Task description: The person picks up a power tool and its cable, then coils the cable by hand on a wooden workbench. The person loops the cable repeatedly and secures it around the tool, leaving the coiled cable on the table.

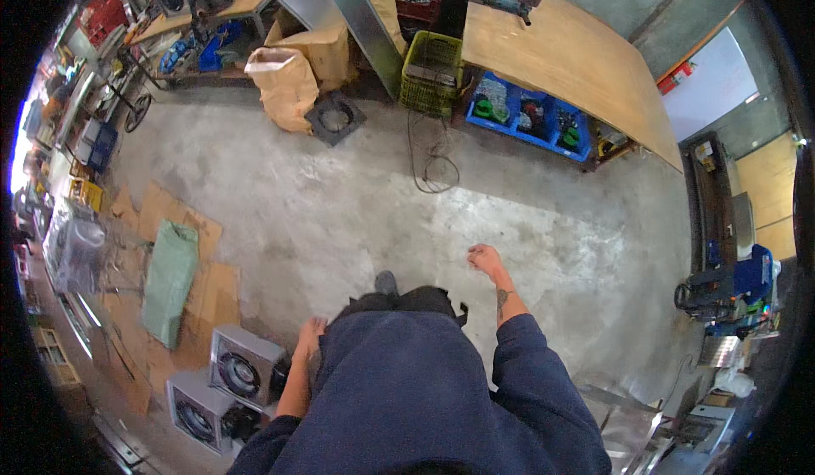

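My right hand [486, 260] hangs out in front over the concrete floor [356, 195], its fingers loosely curled with nothing visible in them. Beside my left hip is my left hand [311, 336]; its fingers are small and partly hidden against my dark clothing. Nearest to that hand is a grey square fan unit [227, 360] with a round opening. A second grey fan unit [191, 411] stands right beside it, at the lower left. One of my shoes [386, 282] shows below my waist.
A wooden table [569, 46] carries a power tool [505, 2]; blue bins [531, 135] sit beneath. A cable [435, 174] trails from the yellow-green crate [424, 93]. A paper sack [284, 93] and dark square frame [335, 118] stand ahead. Cardboard [212, 305] and a green bag [170, 280] lie left.
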`<state>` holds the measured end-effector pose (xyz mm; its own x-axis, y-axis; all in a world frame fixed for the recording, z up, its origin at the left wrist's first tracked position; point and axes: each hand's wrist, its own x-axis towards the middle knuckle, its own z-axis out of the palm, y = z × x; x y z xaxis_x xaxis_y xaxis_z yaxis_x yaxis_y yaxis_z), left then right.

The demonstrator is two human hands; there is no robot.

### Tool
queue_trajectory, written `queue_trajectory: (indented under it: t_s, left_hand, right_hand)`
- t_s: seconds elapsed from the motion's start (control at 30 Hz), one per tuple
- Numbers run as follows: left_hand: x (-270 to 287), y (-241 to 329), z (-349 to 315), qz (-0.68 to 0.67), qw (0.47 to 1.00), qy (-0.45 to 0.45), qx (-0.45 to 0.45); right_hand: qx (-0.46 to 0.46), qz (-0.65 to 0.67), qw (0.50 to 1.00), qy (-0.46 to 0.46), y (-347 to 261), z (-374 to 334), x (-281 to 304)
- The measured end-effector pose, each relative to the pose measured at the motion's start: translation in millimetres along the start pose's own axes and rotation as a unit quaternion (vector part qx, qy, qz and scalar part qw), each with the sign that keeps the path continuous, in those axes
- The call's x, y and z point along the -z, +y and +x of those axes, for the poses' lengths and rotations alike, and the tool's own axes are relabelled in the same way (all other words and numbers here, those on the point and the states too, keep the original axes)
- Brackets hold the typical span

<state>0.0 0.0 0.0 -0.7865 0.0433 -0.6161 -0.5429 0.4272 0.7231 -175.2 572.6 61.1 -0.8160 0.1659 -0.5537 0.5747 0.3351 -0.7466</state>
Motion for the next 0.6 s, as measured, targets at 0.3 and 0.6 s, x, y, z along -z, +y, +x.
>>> queue_trajectory:
  t_s: [0.3,0.6]
  left_hand:
    - [111.4,355.8,191.1,-0.052,0.990,0.126,-0.029]
    - [97.5,266.3,212.2,-0.134,0.907,0.079,0.392]
  right_hand:
    - [-0.059,0.216,0.963,0.147,-126.1,296.4,4.3]
    - [-0.155,0.280,0.946,0.044,-280.6,687.5,13.3]
